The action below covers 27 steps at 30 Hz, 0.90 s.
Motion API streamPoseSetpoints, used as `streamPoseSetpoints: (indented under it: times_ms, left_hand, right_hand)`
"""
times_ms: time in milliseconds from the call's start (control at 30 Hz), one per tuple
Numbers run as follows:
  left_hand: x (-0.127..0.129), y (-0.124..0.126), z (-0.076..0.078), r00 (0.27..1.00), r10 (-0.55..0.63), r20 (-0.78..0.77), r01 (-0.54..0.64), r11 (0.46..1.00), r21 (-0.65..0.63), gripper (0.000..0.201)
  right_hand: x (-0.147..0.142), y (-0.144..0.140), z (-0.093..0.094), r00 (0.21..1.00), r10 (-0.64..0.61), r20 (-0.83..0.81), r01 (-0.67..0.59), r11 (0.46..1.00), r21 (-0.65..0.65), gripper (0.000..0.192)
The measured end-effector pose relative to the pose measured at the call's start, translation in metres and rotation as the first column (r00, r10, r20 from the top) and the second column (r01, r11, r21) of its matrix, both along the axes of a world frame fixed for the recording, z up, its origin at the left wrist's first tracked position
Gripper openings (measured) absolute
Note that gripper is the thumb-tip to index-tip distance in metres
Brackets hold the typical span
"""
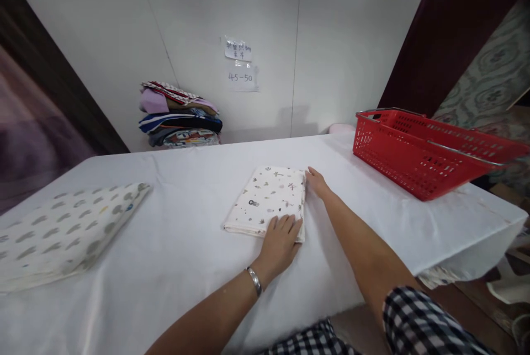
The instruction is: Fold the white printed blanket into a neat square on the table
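Observation:
A folded white cloth (pixel 265 195) printed with small leaves, palm trees and animals lies on the white-covered table in front of me. My left hand (pixel 281 242), with a silver bangle at the wrist, rests flat on its near right corner, fingers somewhat spread. At the far right corner, my right hand (pixel 317 183) has its fingers close together against the cloth's edge; part of its grip is hidden. Farther left lies another folded cloth (pixel 62 228), white with grey-green shapes.
A red plastic basket (pixel 414 159) with metal handles stands on the right of the white tablecloth (pixel 182 266). Beyond the far edge is a stack of folded fabrics (pixel 182 117) by the wall. Two paper signs (pixel 243 78) hang there, the lower reading 45-50.

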<state>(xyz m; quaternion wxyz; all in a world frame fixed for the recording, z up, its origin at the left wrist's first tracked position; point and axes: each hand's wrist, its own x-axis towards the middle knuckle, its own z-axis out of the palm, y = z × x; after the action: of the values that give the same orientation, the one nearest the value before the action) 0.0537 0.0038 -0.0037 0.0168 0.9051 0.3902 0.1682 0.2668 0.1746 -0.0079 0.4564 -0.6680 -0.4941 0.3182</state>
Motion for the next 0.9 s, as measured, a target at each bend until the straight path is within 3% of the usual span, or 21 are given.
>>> streamPoseSetpoints:
  times_ms: [167, 267, 333, 400, 533, 567, 633, 700, 767, 900]
  left_hand:
    - [0.013, -0.006, 0.003, 0.998, 0.038, -0.058, -0.036, 0.999, 0.035, 0.045]
    - [0.004, -0.009, 0.003, 0.997, 0.03, -0.067, -0.027, 0.999, 0.045, 0.041]
    - [-0.022, -0.007, 0.003, 0.998, 0.006, -0.068, -0.002, 0.998, 0.059, 0.041]
    - [-0.065, -0.003, 0.004, 0.997, 0.011, -0.077, -0.006, 0.997, 0.077, 0.04]
    - [-0.161, 0.008, 0.009, 0.979, 0.173, -0.108, -0.161, 0.98, 0.115, 0.039]
    - [-0.177, 0.01, 0.011, 0.971, 0.217, -0.101, -0.206, 0.972, 0.115, 0.041]
    - [-0.193, 0.012, 0.015, 0.965, 0.25, -0.072, -0.242, 0.965, 0.105, 0.041]
    - [-0.188, 0.013, 0.018, 0.964, 0.264, -0.012, -0.262, 0.959, 0.106, 0.038]
    - [-0.168, 0.014, 0.02, 0.965, 0.256, 0.057, -0.26, 0.96, 0.103, 0.032]
    - [-0.124, 0.019, 0.02, 0.969, 0.205, 0.136, -0.214, 0.975, 0.055, 0.026]
  right_hand:
    - [0.002, 0.025, 0.012, 0.99, 0.121, 0.072, -0.118, 0.992, -0.049, 0.04]
    - [0.006, 0.023, 0.017, 0.979, 0.16, 0.13, -0.151, 0.986, -0.073, 0.032]
    - [0.007, 0.01, 0.017, 0.97, 0.176, 0.165, -0.164, 0.983, -0.086, 0.028]
    - [0.006, -0.012, 0.013, 0.962, 0.198, 0.19, -0.182, 0.978, -0.101, 0.021]
    - [-0.005, -0.074, -0.002, 0.928, 0.337, 0.16, -0.316, 0.938, -0.142, 0.021]
    - [-0.008, -0.088, -0.004, 0.909, 0.393, 0.141, -0.376, 0.917, -0.134, 0.023]
    - [-0.011, -0.107, -0.004, 0.917, 0.365, 0.162, -0.359, 0.931, -0.064, 0.026]
    - [-0.013, -0.115, 0.0, 0.944, 0.247, 0.219, -0.269, 0.96, 0.078, 0.024]
    - [-0.015, -0.117, 0.008, 0.939, 0.219, 0.265, -0.277, 0.938, 0.207, 0.02]
    - [-0.024, -0.116, 0.02, 0.837, 0.42, 0.351, -0.513, 0.825, 0.237, 0.016]
